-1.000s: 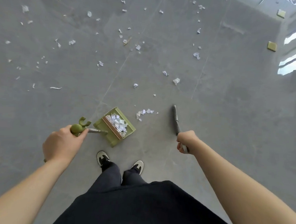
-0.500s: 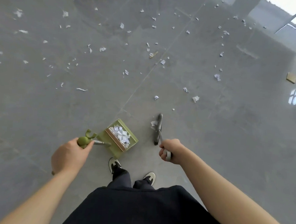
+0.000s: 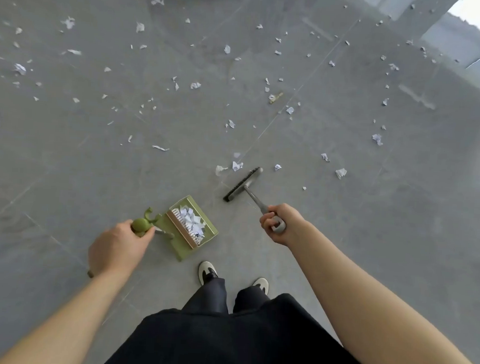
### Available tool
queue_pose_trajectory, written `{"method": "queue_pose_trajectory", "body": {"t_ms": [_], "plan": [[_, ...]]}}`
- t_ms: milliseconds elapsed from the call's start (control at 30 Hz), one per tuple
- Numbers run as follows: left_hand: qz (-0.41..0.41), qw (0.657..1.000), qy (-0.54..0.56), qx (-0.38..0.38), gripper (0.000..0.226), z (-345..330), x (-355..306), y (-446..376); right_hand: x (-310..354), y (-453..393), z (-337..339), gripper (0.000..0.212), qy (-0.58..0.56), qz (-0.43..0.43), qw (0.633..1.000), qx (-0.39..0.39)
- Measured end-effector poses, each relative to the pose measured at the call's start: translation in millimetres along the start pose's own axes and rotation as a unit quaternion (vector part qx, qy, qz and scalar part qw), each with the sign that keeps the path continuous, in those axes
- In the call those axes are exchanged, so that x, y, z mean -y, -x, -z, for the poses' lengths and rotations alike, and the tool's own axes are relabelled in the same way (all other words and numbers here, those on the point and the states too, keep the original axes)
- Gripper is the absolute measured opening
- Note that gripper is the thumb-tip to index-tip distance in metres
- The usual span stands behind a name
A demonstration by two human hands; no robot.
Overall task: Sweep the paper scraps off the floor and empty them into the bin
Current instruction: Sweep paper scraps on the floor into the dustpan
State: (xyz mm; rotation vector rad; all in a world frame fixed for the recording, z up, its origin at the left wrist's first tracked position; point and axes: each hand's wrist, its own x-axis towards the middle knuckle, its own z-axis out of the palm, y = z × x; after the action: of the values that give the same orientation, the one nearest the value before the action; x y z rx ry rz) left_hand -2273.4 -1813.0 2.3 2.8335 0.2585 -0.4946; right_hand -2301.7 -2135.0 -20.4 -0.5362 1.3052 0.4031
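Right hand (image 3: 277,224) grips the broom (image 3: 243,184) handle, its head set just near of three paper scraps (image 3: 235,165) to pull them back. Left hand (image 3: 118,248) holds the dustpan (image 3: 192,227), part-filled, on the floor (image 3: 369,244) just left, ready to catch. No bin shows.

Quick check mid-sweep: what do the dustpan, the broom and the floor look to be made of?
Dustpan: likely moulded plastic, matte olive green, with a comb-toothed ridge. Broom: grey head and handle, plastic or metal, unclear. Floor: large grey tiles, probably polished stone or ceramic; thin joints and window reflections show.
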Motion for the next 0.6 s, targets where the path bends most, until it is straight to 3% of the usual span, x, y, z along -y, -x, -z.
{"method": "queue_pose_trajectory", "body": {"t_ms": [167, 367, 500, 600], "plan": [[-0.005, 1.0, 0.002, -0.011, 0.04, 8.1, 2.9, -15.8, 9.7, 6.7, -14.3, 0.014, 0.1, 0.031, 0.991, -0.078], [0.022, 0.999, 0.037, -0.029, 0.043, 10.9, 0.5, -30.9, 21.8, 7.9, 0.7, 0.023, 0.115, 0.078, 0.976, -0.166], [0.031, 0.997, 0.048, -0.042, 0.045, 12.7, -11.1, -43.9, 41.5, -4.1, 17.3, 0.023, 0.098, 0.063, 0.969, -0.219], [0.041, 0.997, 0.052, -0.043, 0.044, 14.2, -20.9, -52.5, 60.5, -14.0, 26.3, 0.022, 0.114, 0.071, 0.968, -0.213]]}}
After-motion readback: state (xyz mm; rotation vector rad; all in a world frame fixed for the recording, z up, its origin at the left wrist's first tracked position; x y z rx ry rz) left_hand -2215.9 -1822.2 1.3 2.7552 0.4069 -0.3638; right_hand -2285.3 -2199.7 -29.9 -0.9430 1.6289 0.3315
